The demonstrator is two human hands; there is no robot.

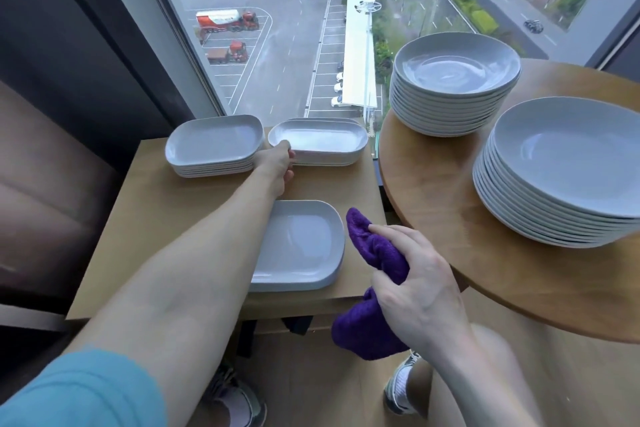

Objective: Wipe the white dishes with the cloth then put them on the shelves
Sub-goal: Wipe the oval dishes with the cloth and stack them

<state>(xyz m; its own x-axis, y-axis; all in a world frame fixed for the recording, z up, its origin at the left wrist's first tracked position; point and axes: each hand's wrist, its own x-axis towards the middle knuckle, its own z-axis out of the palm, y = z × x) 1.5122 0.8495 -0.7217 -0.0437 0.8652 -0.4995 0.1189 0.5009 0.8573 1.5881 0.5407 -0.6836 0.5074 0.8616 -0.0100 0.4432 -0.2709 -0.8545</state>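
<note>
The rim of the top dish (pixel 320 139) is pinched by the left hand (pixel 277 166) at the dish's left end, with the thumb laid over the lip and the fingers curled beneath it. The purple cloth (pixel 375 253) is clutched in the right hand (pixel 415 288). It is bunched, with one end standing above the fist and the other hanging below it.

The gripped dish is the uppermost of a short stack of oblong dishes (pixel 329 160) set at the far edge of the low square table (pixel 138 218), beside the window. Its long axis runs left to right across the view, so it is held by one short end while the rest reaches away to the right. The cloth lies nearer the person and to the right of that grip, well apart from the dish. For wiping, the dish would probably have to be drawn back and rightward to meet the cloth, or the cloth carried forward. The left hand is much the nearer of the two to the dish.

Just left of the oblong stack a stack of squarer dishes (pixel 214 146) is set. A further squarish dish (pixel 304 246) lies nearer the person, its left side covered by the left forearm. On the round table (pixel 433 218) to the right, a far stack of round plates (pixel 450 107) and a near stack of round plates (pixel 554 184) are borne, the near one cut off by the frame edge.

Whether the pinched dish is lifted clear or rests on its stack cannot be made out with any confidence. No shelves can be identified.
</note>
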